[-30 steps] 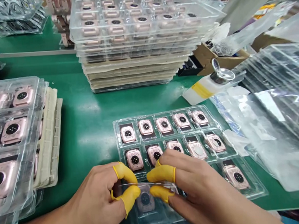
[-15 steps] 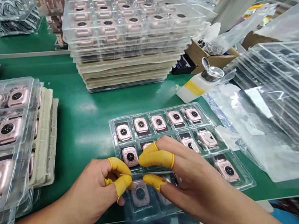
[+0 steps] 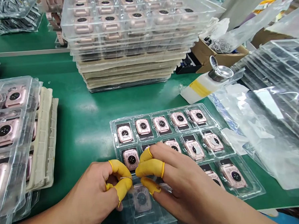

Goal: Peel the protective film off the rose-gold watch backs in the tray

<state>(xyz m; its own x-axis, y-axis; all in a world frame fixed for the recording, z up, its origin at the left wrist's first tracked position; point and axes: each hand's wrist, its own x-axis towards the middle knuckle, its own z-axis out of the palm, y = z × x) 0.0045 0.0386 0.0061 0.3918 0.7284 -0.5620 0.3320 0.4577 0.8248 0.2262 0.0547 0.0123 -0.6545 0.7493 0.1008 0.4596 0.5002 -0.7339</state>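
A clear plastic tray [image 3: 254,190] with several pink watch cases lies on the green table in front of me. My left hand [image 3: 101,191] and my right hand [image 3: 183,187], both with yellow finger cots, hover over the tray's near-left corner. Thumb and forefinger of each hand pinch the ends of a thin clear film strip [image 3: 133,177], held close together just above a watch case [image 3: 142,199] in the nearest row. Another case [image 3: 131,159] sits right behind my fingertips.
A tall stack of filled trays [image 3: 128,43] stands at the back. More filled trays [image 3: 12,132] are piled at the left. Clear bags [image 3: 273,125] and empty trays lie at the right, with a white bottle with a metal cap [image 3: 208,82] beside them.
My hands have drawn closer together, so the film strip between them looks shorter. They shifted slightly toward the left end of the tray. The view moved a little.
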